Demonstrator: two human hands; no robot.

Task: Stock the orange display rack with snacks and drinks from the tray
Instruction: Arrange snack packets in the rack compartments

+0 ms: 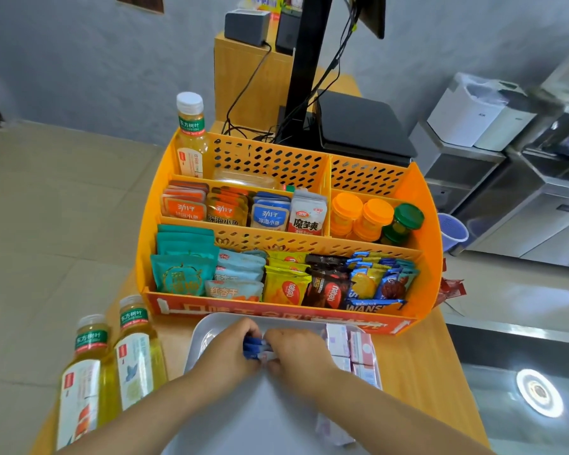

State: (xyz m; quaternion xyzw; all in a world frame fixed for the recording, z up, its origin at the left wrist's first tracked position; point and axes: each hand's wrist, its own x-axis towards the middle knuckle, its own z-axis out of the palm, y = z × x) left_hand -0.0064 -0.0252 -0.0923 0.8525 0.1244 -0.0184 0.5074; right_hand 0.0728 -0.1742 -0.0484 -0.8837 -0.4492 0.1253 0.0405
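Observation:
The orange display rack stands on the wooden counter, its front and middle rows packed with snack packets and small jars. One tea bottle stands in its back left compartment. In front of it lies a white tray. Over the tray, my left hand and my right hand together grip a small stack of blue packets. Pink and white cartons lie along the tray's right side.
Two tea bottles stand left of the tray near the counter's left edge. Behind the rack are a black scale, a monitor pole and cables. A red packet pokes out at the rack's right.

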